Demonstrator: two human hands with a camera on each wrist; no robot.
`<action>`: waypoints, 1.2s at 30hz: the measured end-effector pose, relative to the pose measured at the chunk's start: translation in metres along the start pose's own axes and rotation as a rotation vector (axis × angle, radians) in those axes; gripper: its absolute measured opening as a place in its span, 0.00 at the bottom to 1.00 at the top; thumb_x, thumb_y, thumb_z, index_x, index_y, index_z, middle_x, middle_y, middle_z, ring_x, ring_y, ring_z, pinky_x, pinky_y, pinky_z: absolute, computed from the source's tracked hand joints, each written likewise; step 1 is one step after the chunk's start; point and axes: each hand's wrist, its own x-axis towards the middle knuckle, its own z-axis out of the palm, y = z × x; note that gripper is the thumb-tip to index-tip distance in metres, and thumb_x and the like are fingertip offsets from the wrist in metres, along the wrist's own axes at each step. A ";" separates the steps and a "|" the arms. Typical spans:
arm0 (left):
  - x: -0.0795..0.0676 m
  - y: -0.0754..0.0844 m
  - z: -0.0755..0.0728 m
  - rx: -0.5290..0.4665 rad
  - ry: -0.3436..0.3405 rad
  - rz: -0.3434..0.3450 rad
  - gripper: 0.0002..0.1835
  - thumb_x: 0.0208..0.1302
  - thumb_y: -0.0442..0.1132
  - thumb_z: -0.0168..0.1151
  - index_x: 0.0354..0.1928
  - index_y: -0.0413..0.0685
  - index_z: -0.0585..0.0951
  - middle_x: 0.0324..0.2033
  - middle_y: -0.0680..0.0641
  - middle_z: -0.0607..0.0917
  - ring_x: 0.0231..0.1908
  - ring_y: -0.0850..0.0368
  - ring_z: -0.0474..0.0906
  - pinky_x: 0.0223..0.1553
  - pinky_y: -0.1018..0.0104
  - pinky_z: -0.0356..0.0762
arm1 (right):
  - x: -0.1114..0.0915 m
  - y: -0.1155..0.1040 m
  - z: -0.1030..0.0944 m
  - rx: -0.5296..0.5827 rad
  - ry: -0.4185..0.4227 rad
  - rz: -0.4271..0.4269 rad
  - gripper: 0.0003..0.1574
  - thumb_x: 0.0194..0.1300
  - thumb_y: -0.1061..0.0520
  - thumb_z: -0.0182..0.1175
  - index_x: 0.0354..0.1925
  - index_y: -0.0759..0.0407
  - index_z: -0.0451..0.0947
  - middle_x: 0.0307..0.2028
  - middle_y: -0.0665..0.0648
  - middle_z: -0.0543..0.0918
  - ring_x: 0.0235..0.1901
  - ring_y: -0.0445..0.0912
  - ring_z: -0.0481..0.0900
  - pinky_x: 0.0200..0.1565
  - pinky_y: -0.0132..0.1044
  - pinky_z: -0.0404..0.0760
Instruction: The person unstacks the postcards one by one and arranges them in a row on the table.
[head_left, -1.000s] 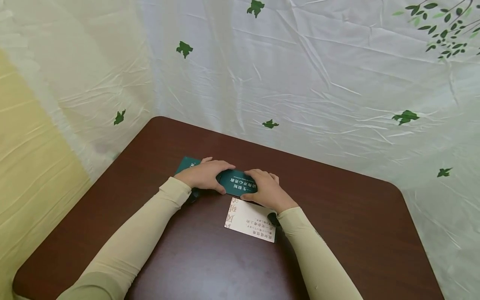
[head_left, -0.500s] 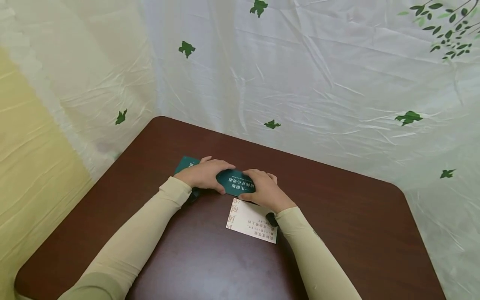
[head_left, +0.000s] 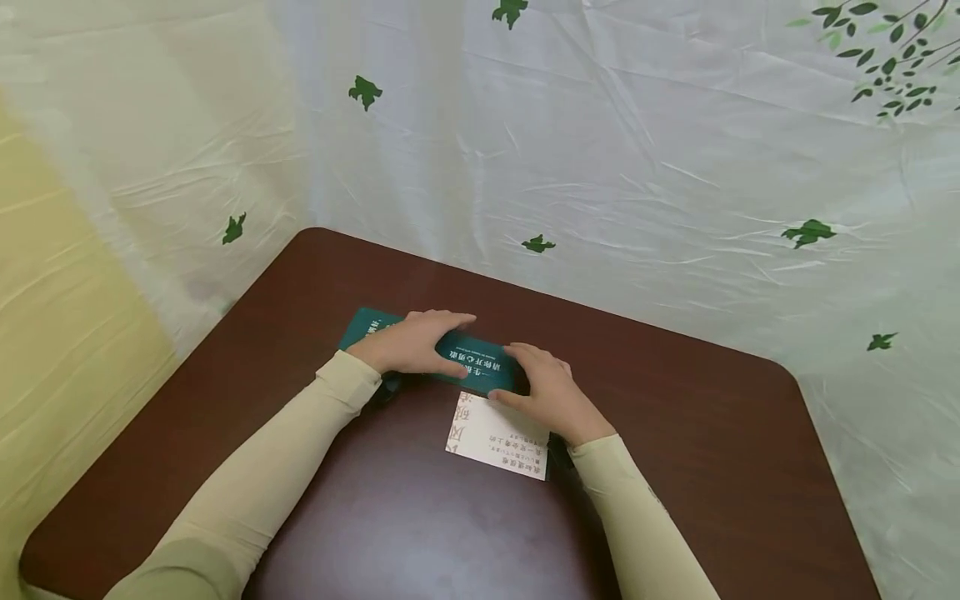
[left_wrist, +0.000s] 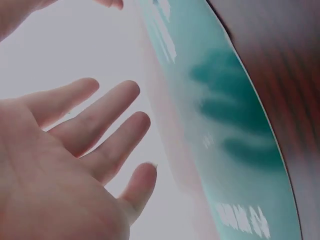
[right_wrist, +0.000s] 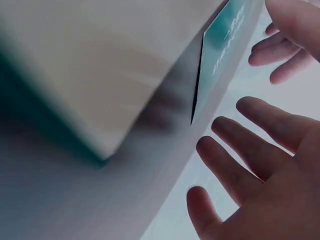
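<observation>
A teal card with white characters [head_left: 482, 360] lies flat on the table between both hands. My left hand [head_left: 412, 343] hovers over its left end with thumb and fingers spread; in the left wrist view those fingers [left_wrist: 112, 102] are apart from a glossy teal card [left_wrist: 215, 135]. My right hand [head_left: 555, 387] stands at its right end, fingers extended and thumb apart; in the right wrist view nothing lies within it. Partly under the left hand is another teal card [head_left: 363, 325]. A white card with brown characters [head_left: 495, 437] lies below the right hand.
The dark brown table [head_left: 675, 442] has rounded corners. White cloth with green leaf prints [head_left: 637, 167] hangs behind it, and yellow cloth [head_left: 60, 275] hangs at left. A dark object [head_left: 388, 387] shows beneath the left wrist.
Both hands have opened wider around the middle teal card. My right hand has shifted to the right and uncovered more of it. The cards appear to stay put.
</observation>
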 end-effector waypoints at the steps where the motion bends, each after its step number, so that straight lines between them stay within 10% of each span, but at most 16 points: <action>1: -0.003 0.004 0.002 -0.005 0.000 0.011 0.50 0.67 0.60 0.73 0.85 0.51 0.63 0.78 0.47 0.74 0.78 0.46 0.68 0.80 0.35 0.59 | -0.006 0.000 0.001 0.007 0.002 -0.003 0.53 0.69 0.36 0.73 0.80 0.56 0.67 0.79 0.60 0.72 0.79 0.61 0.67 0.76 0.69 0.60; 15: -0.050 0.054 0.037 0.205 -0.070 0.170 0.49 0.59 0.56 0.82 0.80 0.50 0.71 0.72 0.48 0.79 0.73 0.48 0.73 0.73 0.46 0.67 | -0.065 -0.020 0.010 -0.052 0.018 -0.066 0.59 0.50 0.36 0.86 0.74 0.53 0.75 0.70 0.53 0.80 0.71 0.53 0.77 0.72 0.63 0.66; 36: -0.047 0.071 0.047 0.282 -0.107 0.218 0.47 0.56 0.53 0.85 0.77 0.52 0.75 0.64 0.49 0.82 0.61 0.51 0.78 0.61 0.53 0.71 | -0.079 -0.016 0.010 -0.069 0.021 -0.079 0.51 0.52 0.47 0.86 0.71 0.55 0.79 0.62 0.55 0.84 0.64 0.50 0.81 0.72 0.63 0.67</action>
